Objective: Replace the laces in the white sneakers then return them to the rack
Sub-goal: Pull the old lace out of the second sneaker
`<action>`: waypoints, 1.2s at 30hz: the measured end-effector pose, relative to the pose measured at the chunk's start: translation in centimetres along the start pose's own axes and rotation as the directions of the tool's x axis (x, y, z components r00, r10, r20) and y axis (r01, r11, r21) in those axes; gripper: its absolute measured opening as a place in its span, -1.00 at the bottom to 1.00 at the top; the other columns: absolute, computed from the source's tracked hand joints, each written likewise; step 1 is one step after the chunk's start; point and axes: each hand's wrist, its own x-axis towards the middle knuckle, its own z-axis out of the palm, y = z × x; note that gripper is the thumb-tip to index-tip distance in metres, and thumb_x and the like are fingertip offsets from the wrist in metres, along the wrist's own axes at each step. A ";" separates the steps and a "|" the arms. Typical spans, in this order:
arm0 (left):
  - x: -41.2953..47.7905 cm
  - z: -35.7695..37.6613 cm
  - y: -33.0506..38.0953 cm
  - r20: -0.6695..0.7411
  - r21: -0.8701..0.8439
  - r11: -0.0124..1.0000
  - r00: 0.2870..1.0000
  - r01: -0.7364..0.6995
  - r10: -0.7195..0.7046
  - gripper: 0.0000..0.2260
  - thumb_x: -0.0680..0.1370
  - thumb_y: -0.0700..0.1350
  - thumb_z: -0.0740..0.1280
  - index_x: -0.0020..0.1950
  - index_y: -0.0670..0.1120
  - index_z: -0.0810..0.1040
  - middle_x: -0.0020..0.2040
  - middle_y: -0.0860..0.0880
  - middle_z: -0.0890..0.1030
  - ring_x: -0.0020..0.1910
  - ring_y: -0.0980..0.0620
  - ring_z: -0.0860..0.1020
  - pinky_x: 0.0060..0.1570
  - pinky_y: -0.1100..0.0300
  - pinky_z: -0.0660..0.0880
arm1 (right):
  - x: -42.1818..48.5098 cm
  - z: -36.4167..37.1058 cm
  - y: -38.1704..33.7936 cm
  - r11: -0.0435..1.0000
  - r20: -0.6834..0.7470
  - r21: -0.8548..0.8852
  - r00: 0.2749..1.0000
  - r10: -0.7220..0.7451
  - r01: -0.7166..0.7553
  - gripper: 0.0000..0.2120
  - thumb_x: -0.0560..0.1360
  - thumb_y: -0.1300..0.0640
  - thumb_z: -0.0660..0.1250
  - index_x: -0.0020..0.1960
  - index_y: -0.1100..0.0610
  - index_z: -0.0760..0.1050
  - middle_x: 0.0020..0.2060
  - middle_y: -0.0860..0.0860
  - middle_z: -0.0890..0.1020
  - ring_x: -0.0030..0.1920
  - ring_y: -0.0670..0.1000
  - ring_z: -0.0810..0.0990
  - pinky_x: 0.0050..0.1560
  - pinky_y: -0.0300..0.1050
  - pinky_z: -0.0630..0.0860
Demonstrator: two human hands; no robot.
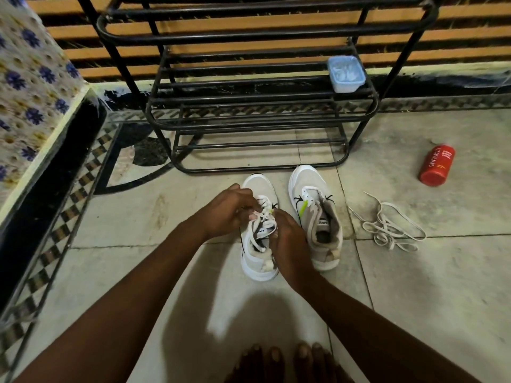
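Note:
Two white sneakers stand on the tiled floor in front of the black metal rack point(249, 111). The left sneaker point(258, 261) carries a white lace point(264, 217) crossed through its eyelets. My left hand point(231, 210) pinches the lace at the upper eyelets. My right hand point(287, 236) grips the lace and the shoe's right side near the tongue. The right sneaker point(315, 214) stands unlaced, its tongue open and a lime tab showing. A loose pale lace point(392, 228) lies tangled on the floor to its right.
A blue plastic tub point(345, 74) sits on the rack's lower shelf at the right. A red bottle point(437, 165) lies on the floor at the right. A patterned cloth-covered ledge point(30, 87) borders the left. My bare toes point(284, 360) show at the bottom.

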 end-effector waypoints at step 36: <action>0.5 0.0 0.5 0.021 0.123 0.990 0.998 -0.065 0.063 -0.73 0.64 0.08 0.32 -0.04 -0.06 0.72 -0.19 0.03 0.66 -0.19 -0.04 0.36 -0.17 0.04 0.32 | 0.0 0.0 -1.0 0.997 -0.023 -0.064 0.999 0.030 -0.031 -0.59 0.44 0.39 0.25 0.28 0.29 0.49 0.16 0.19 0.61 0.17 0.20 0.56 0.22 0.02 0.48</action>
